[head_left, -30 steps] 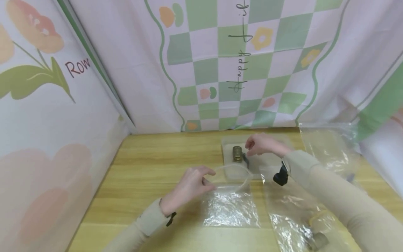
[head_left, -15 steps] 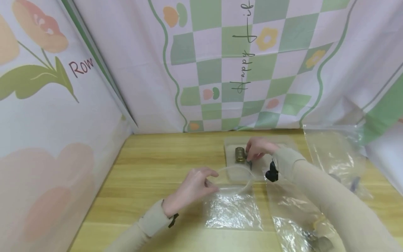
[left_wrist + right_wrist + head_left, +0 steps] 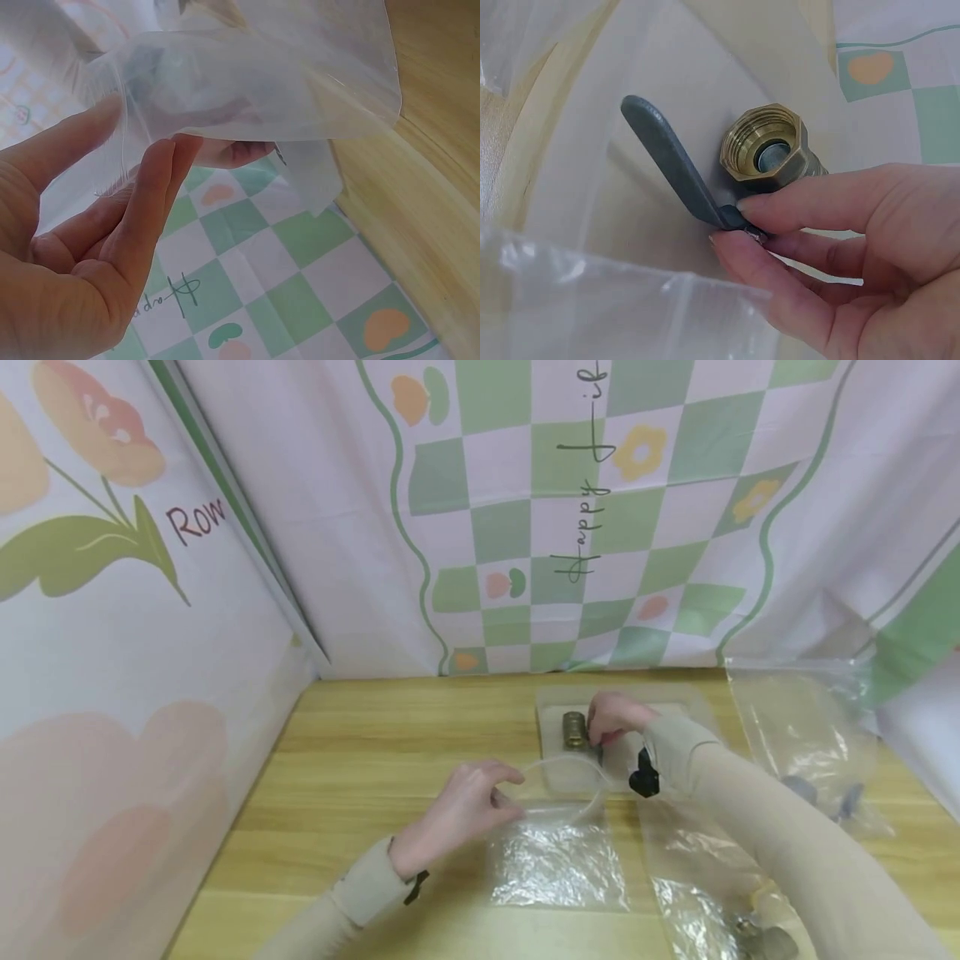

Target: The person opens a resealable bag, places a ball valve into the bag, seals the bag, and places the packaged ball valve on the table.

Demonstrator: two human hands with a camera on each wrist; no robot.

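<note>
My left hand [image 3: 468, 806] pinches the edge of a clear plastic zip bag [image 3: 247, 82], its mouth spread into a loop on the near side of the tray. In the right wrist view, my right hand [image 3: 855, 255] pinches a brass ball valve [image 3: 776, 150] at the base of its dark lever handle [image 3: 664, 157]. The valve's threaded, hexagonal end faces that camera. In the head view it appears over a pale translucent tray [image 3: 555, 772], and the fingers hide most of the handle.
A clear bag [image 3: 798, 718] with bluish pieces inside lies at the back right. Nearer, beneath the right forearm, another bag [image 3: 675, 893] holds metal and yellow parts. Printed curtains [image 3: 360, 568] stand behind and left of the wooden table [image 3: 360, 735].
My right hand has come down and left to the valve and now grips it by the handle's base. My left hand stays on the bag's edge; the head view has shifted slightly.
</note>
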